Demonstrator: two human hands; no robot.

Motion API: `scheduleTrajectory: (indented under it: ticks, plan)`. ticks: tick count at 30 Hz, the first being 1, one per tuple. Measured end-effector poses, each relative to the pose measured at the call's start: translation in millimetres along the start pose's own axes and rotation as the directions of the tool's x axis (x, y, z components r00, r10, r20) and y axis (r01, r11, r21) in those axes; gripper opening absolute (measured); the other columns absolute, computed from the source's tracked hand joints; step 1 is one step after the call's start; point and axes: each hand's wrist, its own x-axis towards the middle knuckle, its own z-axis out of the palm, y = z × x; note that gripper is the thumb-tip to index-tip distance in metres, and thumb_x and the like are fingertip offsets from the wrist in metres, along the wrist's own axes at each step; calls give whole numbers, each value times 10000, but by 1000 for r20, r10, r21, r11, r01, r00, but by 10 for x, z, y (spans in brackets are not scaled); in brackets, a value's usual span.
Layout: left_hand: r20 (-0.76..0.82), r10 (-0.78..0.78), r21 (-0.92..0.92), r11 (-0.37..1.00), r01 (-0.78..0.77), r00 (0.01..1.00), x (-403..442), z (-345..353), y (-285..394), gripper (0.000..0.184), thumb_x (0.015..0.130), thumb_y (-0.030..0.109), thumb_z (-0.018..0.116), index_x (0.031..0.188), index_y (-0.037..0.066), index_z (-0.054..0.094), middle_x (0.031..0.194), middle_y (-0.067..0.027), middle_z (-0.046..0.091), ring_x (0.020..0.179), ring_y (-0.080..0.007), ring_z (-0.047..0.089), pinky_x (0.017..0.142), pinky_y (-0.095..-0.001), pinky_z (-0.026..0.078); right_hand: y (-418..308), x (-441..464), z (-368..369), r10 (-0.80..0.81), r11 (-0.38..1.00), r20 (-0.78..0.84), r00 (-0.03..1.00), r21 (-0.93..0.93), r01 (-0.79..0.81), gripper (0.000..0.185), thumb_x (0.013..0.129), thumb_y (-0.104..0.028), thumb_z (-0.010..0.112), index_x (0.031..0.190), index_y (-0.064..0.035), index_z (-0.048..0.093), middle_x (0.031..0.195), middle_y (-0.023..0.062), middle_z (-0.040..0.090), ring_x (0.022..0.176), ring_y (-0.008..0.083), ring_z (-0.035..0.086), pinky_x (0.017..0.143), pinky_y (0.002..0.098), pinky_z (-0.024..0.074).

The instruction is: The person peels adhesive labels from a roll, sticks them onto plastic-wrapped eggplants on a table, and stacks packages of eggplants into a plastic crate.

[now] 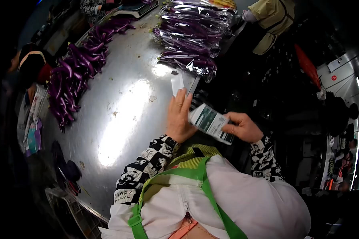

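My right hand (243,128) pinches the end of a stack or strip of printed green-and-white labels (209,121) between thumb and fingers, just off the table's edge. My left hand (179,118) lies with its fingers stretched out at the edge of the metal table, its palm side close to the labels' left end. A white paper strip (177,83) lies on the table at my left fingertips; whether they press on it I cannot tell. Beyond it are several clear plastic bags of purple eggplants (191,36), stacked along the table edge.
Loose eggplants (77,65) form a long pile on the far left of the shiny metal table (119,79). A person in a tan garment (273,20) stands at the upper right. Another person (36,59) is at the left. Dark clutter fills the right side.
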Motion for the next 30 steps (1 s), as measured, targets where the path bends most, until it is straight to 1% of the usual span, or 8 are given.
scheduleTrajectory:
  ticks: [5,9,15,17,18,21,27,30]
  plan:
    - [80,-70,-454,886,99,994,-89,329,-160,460,751,89,709,1178,10,555,1234,-192,553,1211,-310,489,1010,-420,375,-311,-206,-1,-62,996,153,986,72,51,208,881,-134,638,1017,23,622,1003,75,649,910,124,594,827,249,463]
    - [62,-572,-916,294,274,818,91,216,-370,150,835,-16,625,958,11,543,961,-106,658,877,-174,657,748,-280,543,-220,78,-134,-166,986,327,930,79,148,221,861,-131,659,1006,33,626,992,97,652,899,158,611,786,275,486]
    - [-24,-763,-947,224,229,646,539,340,-891,70,883,64,605,929,36,561,810,-22,615,682,-96,585,584,-257,498,-406,1046,-804,-149,913,536,831,-248,323,258,844,-159,666,1021,24,625,945,120,644,844,210,608,725,316,476]
    - [244,-847,-876,17,482,473,597,458,-1184,82,921,105,551,944,27,562,775,-41,609,644,-104,565,560,-242,482,-648,1444,-1140,-206,854,459,864,-347,387,310,832,-197,675,1059,6,611,965,127,638,933,253,592,814,338,468]
    - [223,-775,-810,189,555,591,416,671,-1433,182,946,194,511,933,21,566,752,-59,601,609,-116,558,536,-248,474,-752,1632,-1349,-230,795,382,895,-456,399,323,832,-210,673,1068,1,607,977,128,638,934,250,596,822,340,471]
    - [556,-801,-697,-306,648,220,809,754,-1565,526,972,472,365,862,1,570,618,-83,533,492,-161,521,460,-294,448,-982,2384,-2099,-307,736,88,948,-609,295,334,833,-222,660,1067,9,602,992,137,644,923,229,615,823,336,477]
    - [422,-902,-615,-211,759,91,1243,1197,-1939,559,927,490,401,742,-10,571,551,-95,503,447,-220,516,454,-359,453,-958,4835,-3909,-308,746,-308,900,-665,28,261,848,-167,588,1012,34,617,833,55,621,774,136,568,679,280,466]
    - [151,-641,-274,704,655,753,907,1544,-2273,405,891,339,506,796,-43,598,603,-129,556,499,-235,579,457,-355,465,-787,5865,-4362,1,740,-543,840,-565,-366,295,782,-210,640,868,72,649,788,175,649,720,236,620,635,341,493]
